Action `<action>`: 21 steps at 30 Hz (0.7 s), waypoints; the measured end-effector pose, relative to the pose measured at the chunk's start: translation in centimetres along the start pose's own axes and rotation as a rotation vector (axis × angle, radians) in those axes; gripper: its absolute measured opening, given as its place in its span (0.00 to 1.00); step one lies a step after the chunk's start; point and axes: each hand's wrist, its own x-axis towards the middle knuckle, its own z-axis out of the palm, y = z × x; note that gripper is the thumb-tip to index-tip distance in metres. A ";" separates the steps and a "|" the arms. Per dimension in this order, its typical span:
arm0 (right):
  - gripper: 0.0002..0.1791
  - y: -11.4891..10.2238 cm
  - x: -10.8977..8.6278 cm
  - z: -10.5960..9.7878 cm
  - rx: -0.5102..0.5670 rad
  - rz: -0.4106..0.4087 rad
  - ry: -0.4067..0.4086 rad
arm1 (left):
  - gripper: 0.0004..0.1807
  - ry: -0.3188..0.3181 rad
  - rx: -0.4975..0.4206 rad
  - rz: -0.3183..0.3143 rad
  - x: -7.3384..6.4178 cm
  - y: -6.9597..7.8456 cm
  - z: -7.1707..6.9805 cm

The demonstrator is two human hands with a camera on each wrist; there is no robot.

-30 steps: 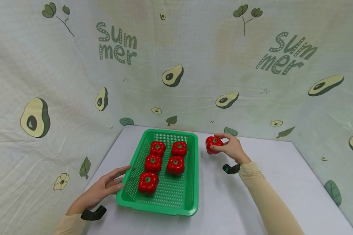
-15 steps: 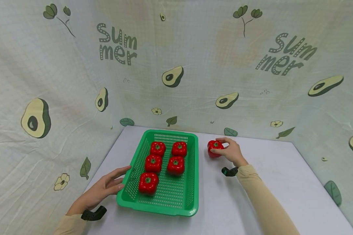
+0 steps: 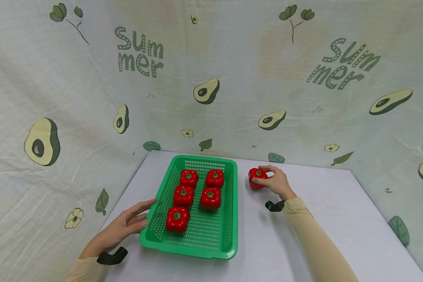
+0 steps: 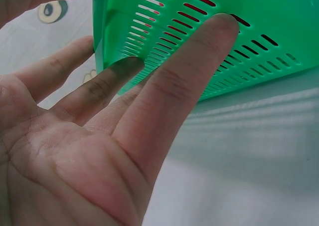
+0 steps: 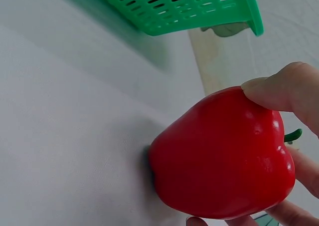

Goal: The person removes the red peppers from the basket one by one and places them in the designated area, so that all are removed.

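Observation:
A red bell pepper [image 3: 257, 183] stands upright on the table just right of the green basket, stem up. My right hand [image 3: 277, 183] holds it, thumb on one side and fingers on the other; the right wrist view shows the pepper [image 5: 219, 156] in that grip, its base at the tabletop. My left hand [image 3: 121, 226] rests against the left wall of the green plastic basket [image 3: 234, 219]. In the left wrist view its fairly straight fingers [image 4: 164, 91] touch the slotted wall from outside. Several red bell peppers [image 3: 183, 196] sit inside the basket in two columns.
The white table [image 3: 324, 211] extends right of the basket. Behind and at both sides hangs a pale cloth [image 3: 232, 58] printed with avocados and lettering. A black wrist camera [image 3: 112, 256] sits under the left wrist, another black wrist camera [image 3: 275, 206] under the right.
My right hand has brought the bell pepper slightly down and nearer over the first half second, and it has stayed there since. The left hand, basket and other peppers have not moved.

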 end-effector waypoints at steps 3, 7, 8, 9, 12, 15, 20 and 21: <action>0.39 -0.1 0.1 0.1 0.011 0.001 -0.009 | 0.31 0.015 0.013 -0.014 -0.1 0.1 0.0; 0.39 -0.2 0.1 0.0 0.008 0.006 -0.012 | 0.31 0.021 0.019 -0.023 -0.2 0.2 0.1; 0.39 -0.2 0.1 0.0 0.007 0.007 -0.010 | 0.31 0.020 0.019 -0.021 -0.2 0.2 0.2; 0.39 -0.2 0.1 0.0 0.003 0.003 -0.010 | 0.31 0.020 0.019 -0.020 -0.2 0.2 0.2; 0.39 -0.3 0.0 -0.1 -0.001 0.003 -0.005 | 0.31 0.021 0.018 -0.019 -0.1 0.2 0.2; 0.39 -0.2 0.0 -0.1 -0.006 0.010 -0.006 | 0.31 0.022 0.018 -0.016 -0.1 0.2 0.2; 0.42 0.0 -0.1 -0.1 -0.023 0.019 0.006 | 0.31 0.020 0.012 -0.013 -0.1 0.1 0.1; 0.42 0.0 -0.1 -0.1 -0.025 0.019 0.011 | 0.31 0.020 0.012 -0.014 -0.1 0.1 0.1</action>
